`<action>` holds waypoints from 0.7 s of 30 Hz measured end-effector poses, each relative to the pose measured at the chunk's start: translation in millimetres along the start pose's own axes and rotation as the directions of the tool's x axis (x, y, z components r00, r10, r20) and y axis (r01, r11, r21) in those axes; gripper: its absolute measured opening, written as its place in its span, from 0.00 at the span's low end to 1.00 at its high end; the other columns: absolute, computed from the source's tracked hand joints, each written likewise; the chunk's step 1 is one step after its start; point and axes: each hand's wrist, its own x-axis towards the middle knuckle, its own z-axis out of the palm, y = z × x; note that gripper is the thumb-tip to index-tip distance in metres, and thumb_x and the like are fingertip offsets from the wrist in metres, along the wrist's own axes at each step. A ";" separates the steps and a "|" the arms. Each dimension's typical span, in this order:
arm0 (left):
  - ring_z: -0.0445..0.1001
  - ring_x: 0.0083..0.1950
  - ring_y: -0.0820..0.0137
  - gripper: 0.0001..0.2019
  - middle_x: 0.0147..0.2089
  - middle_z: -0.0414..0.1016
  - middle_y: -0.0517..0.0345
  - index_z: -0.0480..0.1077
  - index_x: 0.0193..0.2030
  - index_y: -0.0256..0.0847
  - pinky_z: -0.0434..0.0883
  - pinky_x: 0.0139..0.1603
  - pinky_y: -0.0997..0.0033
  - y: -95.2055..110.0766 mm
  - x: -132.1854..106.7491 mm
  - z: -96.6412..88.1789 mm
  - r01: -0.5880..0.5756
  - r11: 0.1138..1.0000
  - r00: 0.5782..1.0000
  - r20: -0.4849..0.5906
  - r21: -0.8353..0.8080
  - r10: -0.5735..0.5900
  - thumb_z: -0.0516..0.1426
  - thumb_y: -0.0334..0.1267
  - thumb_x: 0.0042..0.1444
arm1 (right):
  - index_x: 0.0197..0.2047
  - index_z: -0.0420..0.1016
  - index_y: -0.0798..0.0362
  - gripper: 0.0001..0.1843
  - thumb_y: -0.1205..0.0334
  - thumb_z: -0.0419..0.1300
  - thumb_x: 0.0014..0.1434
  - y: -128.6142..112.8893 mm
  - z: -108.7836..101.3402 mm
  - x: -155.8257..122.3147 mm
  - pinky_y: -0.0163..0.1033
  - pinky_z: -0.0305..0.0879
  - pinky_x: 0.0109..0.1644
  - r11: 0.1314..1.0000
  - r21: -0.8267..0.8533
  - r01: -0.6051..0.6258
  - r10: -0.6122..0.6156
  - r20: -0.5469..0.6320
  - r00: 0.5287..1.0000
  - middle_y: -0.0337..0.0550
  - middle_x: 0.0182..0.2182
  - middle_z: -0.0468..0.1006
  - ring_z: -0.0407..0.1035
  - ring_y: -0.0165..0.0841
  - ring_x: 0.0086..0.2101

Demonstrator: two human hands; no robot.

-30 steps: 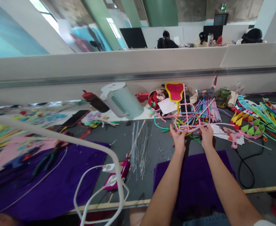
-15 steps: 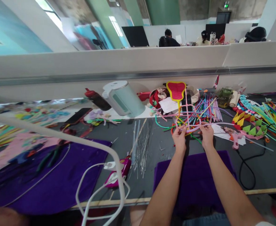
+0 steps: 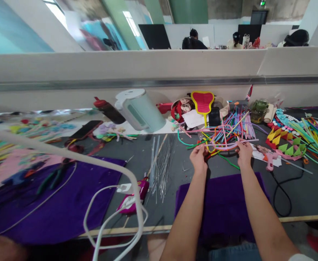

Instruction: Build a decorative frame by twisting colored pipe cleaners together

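Head view showed the left hand (image 3: 198,155) and right hand (image 3: 244,150), each grip pinched narrowly on the pink pipe-cleaner frame (image 3: 225,146). The frame was held low over coloured stems (image 3: 239,121) on the grey surface (image 3: 175,170), beyond a purple cloth (image 3: 224,203).

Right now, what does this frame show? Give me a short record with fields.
Left hand: at the left end of the pink pipe-cleaner frame; grip unclear
Right hand: pinching the frame's near edge
Frame: low over loose coloured pipe cleaners
Nearby: purple cloth, pink glue gun, metal wires
Surface: dark worktable
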 end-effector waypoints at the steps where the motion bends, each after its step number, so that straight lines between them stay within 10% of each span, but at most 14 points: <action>1: 0.72 0.27 0.77 0.16 0.31 0.76 0.57 0.72 0.29 0.34 0.70 0.31 0.75 1.8 1.7 -1.4 -0.003 1.000 1.000 -0.005 -0.010 0.003 0.69 0.41 0.36 | 0.35 0.72 0.53 0.17 0.57 0.65 0.40 0.4 -1.4 1.5 0.29 0.61 0.20 1.000 -0.012 0.001 -0.001 -0.008 1.000 0.35 0.27 0.73 0.66 0.26 0.23; 10: 0.69 0.24 0.79 0.17 0.28 0.74 0.60 0.69 0.29 0.35 0.67 0.26 0.78 11.8 -6.8 6.4 -0.027 0.997 0.998 0.047 -0.073 0.030 0.68 0.43 0.38 | 0.32 0.75 0.55 0.18 0.48 0.56 0.52 6.8 -14.5 14.6 0.36 0.64 0.30 0.910 -0.360 0.206 -0.212 0.023 0.977 0.42 0.27 0.76 0.66 0.32 0.28; 21: 0.69 0.28 0.74 0.10 0.30 0.75 0.58 0.77 0.31 0.39 0.65 0.29 0.76 17.3 -29.2 22.2 -0.320 0.929 0.941 0.179 0.186 0.288 0.65 0.41 0.44 | 0.46 0.76 0.49 0.16 0.56 0.50 0.62 -19.7 -4.1 -14.2 0.42 0.62 0.49 0.598 -0.510 0.618 -0.418 0.459 0.784 0.47 0.41 0.76 0.69 0.37 0.42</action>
